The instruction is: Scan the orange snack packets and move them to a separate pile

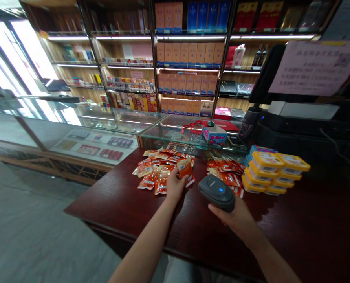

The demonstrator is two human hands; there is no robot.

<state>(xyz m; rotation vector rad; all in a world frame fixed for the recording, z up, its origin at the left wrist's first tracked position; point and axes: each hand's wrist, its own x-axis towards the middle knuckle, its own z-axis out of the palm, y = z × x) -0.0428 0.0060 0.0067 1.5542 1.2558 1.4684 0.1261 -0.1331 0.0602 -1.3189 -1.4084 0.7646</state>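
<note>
My left hand (175, 185) pinches an orange snack packet (185, 168) by its edge, tilted up above the dark wooden table (118, 204). Beside it on the left lies a loose pile of similar orange and cream snack packets (153, 173). In my right hand (233, 216) is a dark grey barcode scanner (216, 190) with a lit blue light on top, its front end pointing toward the held packet. Behind the scanner spreads a second pile of orange-red packets (226, 171). The fingers under the scanner are partly hidden.
Stacked yellow plastic boxes (263, 173) stand on the right of the table. Behind it, a glass display counter (163, 129) carries a blue and pink box (214, 134) and a red lanyard (192, 126). A monitor (263, 78) with a pink paper sheet (313, 68) rises at the right.
</note>
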